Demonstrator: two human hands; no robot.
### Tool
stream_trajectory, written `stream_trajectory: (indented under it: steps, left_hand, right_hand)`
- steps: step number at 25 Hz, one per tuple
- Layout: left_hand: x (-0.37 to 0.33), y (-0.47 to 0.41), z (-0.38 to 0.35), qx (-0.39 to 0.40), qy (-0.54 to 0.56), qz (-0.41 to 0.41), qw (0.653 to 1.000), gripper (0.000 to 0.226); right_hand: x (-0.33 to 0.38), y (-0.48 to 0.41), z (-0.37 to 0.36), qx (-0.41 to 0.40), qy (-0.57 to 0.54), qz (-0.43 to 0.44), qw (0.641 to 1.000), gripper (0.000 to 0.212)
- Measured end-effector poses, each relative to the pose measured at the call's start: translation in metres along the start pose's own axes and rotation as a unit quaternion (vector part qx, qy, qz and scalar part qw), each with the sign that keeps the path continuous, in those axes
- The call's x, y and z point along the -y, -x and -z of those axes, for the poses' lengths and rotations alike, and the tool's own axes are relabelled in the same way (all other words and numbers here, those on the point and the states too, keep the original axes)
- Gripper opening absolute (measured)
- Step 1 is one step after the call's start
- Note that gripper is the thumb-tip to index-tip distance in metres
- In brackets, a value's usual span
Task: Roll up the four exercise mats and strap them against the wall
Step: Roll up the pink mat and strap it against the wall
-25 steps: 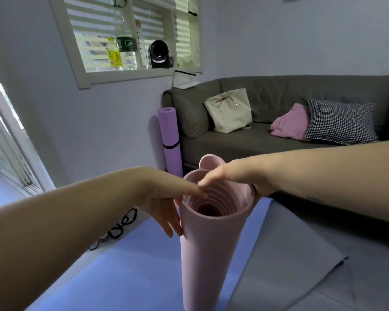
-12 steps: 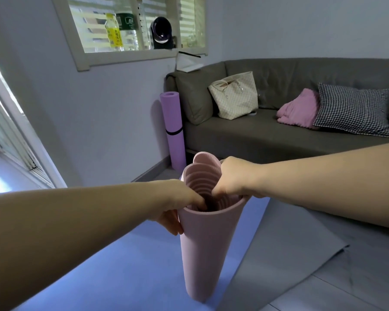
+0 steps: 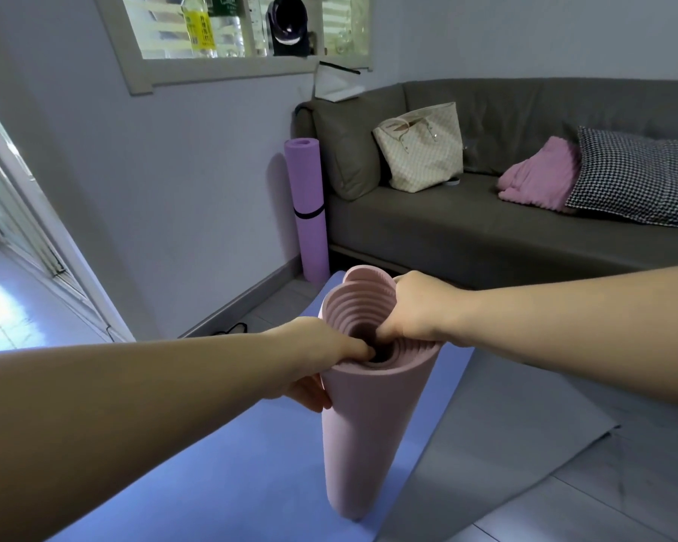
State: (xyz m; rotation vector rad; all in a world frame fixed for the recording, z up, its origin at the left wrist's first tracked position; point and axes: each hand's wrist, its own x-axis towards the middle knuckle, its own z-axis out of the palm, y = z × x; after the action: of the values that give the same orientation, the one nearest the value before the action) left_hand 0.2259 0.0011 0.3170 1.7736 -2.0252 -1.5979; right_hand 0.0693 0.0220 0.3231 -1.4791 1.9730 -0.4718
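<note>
On floor (image 3: 611, 502): blue mat (image 3: 228, 483), grey mat (image 3: 486, 444)

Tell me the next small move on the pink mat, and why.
Probably twist the inner coils tighter. The pink mat stands upright on the blue mat, the left hand and right hand both hooking fingers into its core, and its top coils look loose and uneven. Nothing binds it yet, while the purple mat by the wall wears a black strap.

Upright rolled mat (image 3: 363, 444) on flat mat (image 3: 251, 483), strapped mat (image 3: 308, 213) behind against wall (image 3: 173, 189), sofa (image 3: 486, 236) to its right
</note>
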Motion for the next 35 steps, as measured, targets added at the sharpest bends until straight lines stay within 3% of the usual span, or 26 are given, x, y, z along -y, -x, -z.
stream_trajectory:
  steps: [6,11,16,18,20,21,25,32,35]
  left_hand:
    - [0.002,-0.021,0.000,-0.018,0.039,0.002,0.999,0.067]
    - [0.005,-0.033,0.000,-0.019,0.075,-0.003,0.997,0.070]
    - [0.000,-0.014,0.006,0.031,0.000,0.005,1.000,0.071]
    - [-0.004,-0.010,0.006,-0.067,-0.104,-0.024,0.992,0.062]
    - [-0.009,-0.004,-0.004,-0.198,-0.211,-0.093,0.953,0.050]
    - [-0.010,-0.002,-0.011,-0.227,-0.233,-0.120,0.938,0.052]
    - [-0.002,0.000,-0.023,-0.249,-0.285,-0.122,0.918,0.079]
    - [0.003,-0.017,-0.017,-0.260,-0.310,-0.148,0.902,0.079]
    - [-0.005,-0.035,-0.009,-0.248,-0.325,-0.174,0.896,0.077]
  right_hand:
    - [-0.006,-0.031,0.001,0.002,-0.024,-0.020,1.000,0.034]
    - [-0.012,-0.050,0.002,0.010,-0.115,-0.057,0.992,0.029]
    - [-0.010,-0.030,0.000,0.041,-0.144,-0.088,0.985,0.029]
    - [-0.006,-0.024,-0.003,0.041,-0.150,-0.085,0.984,0.029]
    - [0.001,-0.015,-0.009,0.043,-0.150,-0.084,0.984,0.031]
    - [0.004,-0.012,-0.014,0.050,-0.146,-0.081,0.985,0.033]
    - [0.010,-0.006,-0.022,0.073,-0.132,-0.077,0.986,0.033]
    - [0.010,-0.030,-0.002,0.175,-0.072,-0.054,0.980,0.031]
    - [0.011,-0.052,0.016,0.240,-0.052,-0.052,0.968,0.008]
